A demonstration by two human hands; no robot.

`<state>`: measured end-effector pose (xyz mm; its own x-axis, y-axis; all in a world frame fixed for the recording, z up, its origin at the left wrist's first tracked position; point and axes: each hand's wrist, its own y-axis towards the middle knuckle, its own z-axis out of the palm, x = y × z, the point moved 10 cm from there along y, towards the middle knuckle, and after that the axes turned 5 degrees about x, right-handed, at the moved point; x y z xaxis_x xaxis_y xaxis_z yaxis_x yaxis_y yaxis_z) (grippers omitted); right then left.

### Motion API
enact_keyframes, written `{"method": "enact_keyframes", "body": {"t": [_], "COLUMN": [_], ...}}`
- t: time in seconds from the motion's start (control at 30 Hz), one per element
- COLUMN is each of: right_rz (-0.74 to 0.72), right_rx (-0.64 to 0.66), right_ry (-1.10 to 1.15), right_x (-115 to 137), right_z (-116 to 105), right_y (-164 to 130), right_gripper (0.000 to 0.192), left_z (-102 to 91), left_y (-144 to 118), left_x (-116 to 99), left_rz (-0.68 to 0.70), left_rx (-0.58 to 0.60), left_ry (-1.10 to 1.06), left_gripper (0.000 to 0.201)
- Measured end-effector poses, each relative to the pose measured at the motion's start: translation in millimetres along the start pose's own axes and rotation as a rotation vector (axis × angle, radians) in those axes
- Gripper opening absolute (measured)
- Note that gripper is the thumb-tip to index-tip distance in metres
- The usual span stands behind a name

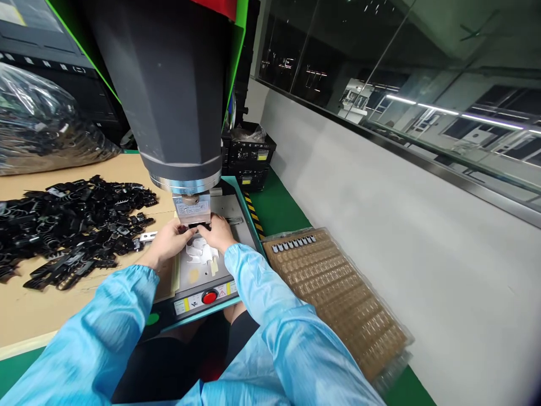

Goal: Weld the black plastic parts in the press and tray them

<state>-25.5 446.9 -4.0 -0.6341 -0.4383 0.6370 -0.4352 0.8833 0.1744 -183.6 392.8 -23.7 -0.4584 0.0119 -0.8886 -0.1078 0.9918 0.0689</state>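
From the head camera, both hands met under the metal block (pixel 193 209) at the foot of the big dark press column (pixel 173 90). The left hand (pixel 169 241) lay on the machine's grey base plate (pixel 198 270), fingers curled toward a small black part (pixel 194 226) that sat directly beneath the block. The right hand (pixel 218 232) came in from the other side, its fingertips also at that black part, so the piece lay between the two hands, at their fingertips and just ahead of the knuckles. Whether either hand actually pinched the part or merely touched it could not be told; the fingers hid the contact. Both wore light blue sleeves (pixel 270 316).

Just below the hands, a white shaped piece (pixel 202 251) rested on the plate. A red button (pixel 209 297) stood on the front edge of the machine, nearer the person. To the left, a heap of black plastic parts (pixel 71 225) spread over the brown cardboard surface (pixel 38 316). To the right, a clear blister tray (pixel 338 293) with rows of small pockets lay on the green bench, a line of small dark pieces (pixel 293 245) filling its far row.
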Motion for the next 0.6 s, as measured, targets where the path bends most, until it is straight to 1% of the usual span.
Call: {"method": "enact_keyframes", "body": {"t": [0.07, 0.13, 0.23, 0.33, 0.4, 0.47, 0.6], "right_rz": [0.022, 0.076, 0.117, 0.083, 0.068, 0.061, 0.065], "right_rx": [-0.040, -0.063, -0.061, -0.061, -0.061, -0.060, -0.054], "right_ry": [0.107, 0.271, 0.567, 0.751, 0.803, 0.816, 0.784], "right_x": [-4.8, -14.3, -23.4, -18.3, -12.2, -6.4, -0.6], "right_z": [-4.6, -5.8, 1.4, 9.0, 12.8, 15.0, 14.3], "right_y": [-6.0, -23.5, -68.5, -118.8, -145.5, -164.1, -183.0], "right_gripper": [0.019, 0.021, 0.033, 0.038, 0.037, 0.036, 0.038], "left_z": [0.3, 3.1, 17.5, 39.2, 50.3, 58.6, 67.6], "left_y": [-8.0, -26.0, -70.2, -118.5, -144.2, -161.7, -178.8], "left_x": [-0.9, -0.1, 3.8, 2.5, 0.8, -0.3, 1.1], "left_rz": [-0.012, -0.041, -0.112, -0.162, -0.173, -0.164, -0.154], "left_rx": [-0.016, -0.051, -0.095, -0.096, -0.113, -0.132, -0.136], "left_ry": [-0.062, -0.198, -0.490, -0.628, -0.679, -0.731, -0.772], "left_gripper": [0.069, 0.077, 0.083, 0.079, 0.075, 0.070, 0.063]}}
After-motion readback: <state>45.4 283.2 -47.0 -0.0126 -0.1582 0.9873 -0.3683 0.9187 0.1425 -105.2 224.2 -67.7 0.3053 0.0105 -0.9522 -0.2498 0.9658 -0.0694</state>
